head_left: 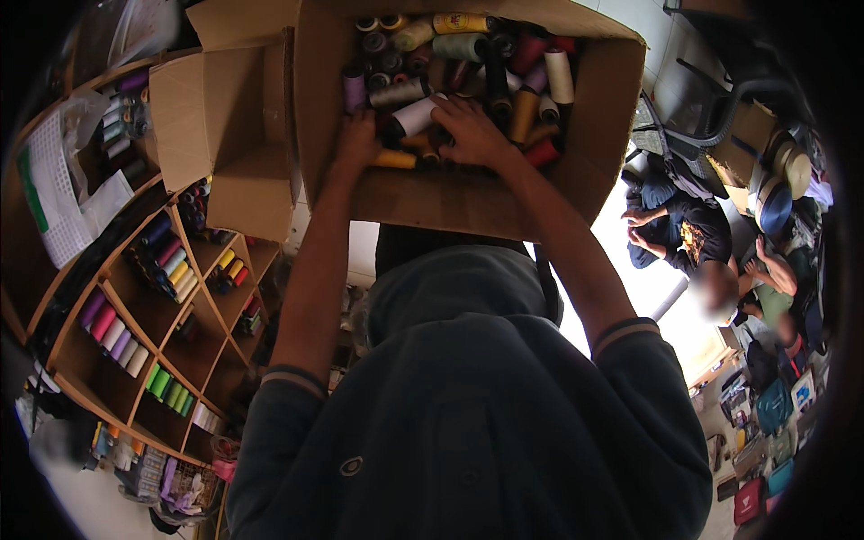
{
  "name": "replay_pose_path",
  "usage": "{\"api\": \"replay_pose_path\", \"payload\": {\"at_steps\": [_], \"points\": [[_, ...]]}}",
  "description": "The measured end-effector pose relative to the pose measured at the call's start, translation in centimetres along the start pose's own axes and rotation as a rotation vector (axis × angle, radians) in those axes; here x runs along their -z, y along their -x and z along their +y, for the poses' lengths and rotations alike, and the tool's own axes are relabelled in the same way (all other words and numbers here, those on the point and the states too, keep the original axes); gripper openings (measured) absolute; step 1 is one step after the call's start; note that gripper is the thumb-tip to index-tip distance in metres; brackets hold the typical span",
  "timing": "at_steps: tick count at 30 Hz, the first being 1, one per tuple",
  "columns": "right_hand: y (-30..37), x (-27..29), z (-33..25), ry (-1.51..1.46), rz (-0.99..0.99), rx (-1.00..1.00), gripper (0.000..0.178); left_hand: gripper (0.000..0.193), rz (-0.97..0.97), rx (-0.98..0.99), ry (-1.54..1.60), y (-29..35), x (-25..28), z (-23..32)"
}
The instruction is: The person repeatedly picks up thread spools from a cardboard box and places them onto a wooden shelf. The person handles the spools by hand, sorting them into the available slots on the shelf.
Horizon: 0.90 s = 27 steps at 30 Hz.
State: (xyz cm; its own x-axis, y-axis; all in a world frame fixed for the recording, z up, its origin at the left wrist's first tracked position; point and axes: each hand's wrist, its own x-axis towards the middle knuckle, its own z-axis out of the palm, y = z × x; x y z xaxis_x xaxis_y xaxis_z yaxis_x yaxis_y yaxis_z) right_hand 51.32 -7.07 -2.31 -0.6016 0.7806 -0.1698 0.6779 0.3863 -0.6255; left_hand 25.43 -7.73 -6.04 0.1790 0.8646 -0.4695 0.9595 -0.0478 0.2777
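A brown cardboard box (414,200) full of thread spools in many colours stands before me. My right hand (472,133) reaches in from the right, its fingers closed over the right end of a white thread spool (417,117) that lies tilted. Just inside the box's left wall is my left hand (358,139), fingers loosely apart and partly hidden, below a purple thread spool (355,93). Between the hands lies a yellow thread spool (394,159). Cream (559,76) and brownish-gold (523,115) spools rest right of my right hand.
Left of the box sits another open cardboard box (243,117). Wooden cubby shelves (193,355) with rows of coloured spools run down the left. On the right, people (684,225) sit near a chair (702,135), with bags (774,405) and other goods below them.
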Motion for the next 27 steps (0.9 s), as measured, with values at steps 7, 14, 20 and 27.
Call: {"api": "replay_pose_path", "payload": {"at_steps": [7,14,20,27], "points": [[-0.6,-0.5,0.6,-0.092,-0.084,-0.064,0.047,0.067,-0.099,0.105,-0.158,0.6,0.3,1.8],[-0.2,-1.6,1.6,-0.321,0.044,-0.227,0.057,0.080,-0.238,0.402,0.182,0.9,2.3,2.8],[-0.1,-1.2,0.8,-0.639,0.309,-0.502,0.063,0.074,-0.406,0.415,0.582,1.3,6.6,2.7],[-1.0,-1.7,0.0,-1.052,0.238,-0.624,0.052,0.063,-0.403,0.149,1.266,3.2,9.1,5.8]]}}
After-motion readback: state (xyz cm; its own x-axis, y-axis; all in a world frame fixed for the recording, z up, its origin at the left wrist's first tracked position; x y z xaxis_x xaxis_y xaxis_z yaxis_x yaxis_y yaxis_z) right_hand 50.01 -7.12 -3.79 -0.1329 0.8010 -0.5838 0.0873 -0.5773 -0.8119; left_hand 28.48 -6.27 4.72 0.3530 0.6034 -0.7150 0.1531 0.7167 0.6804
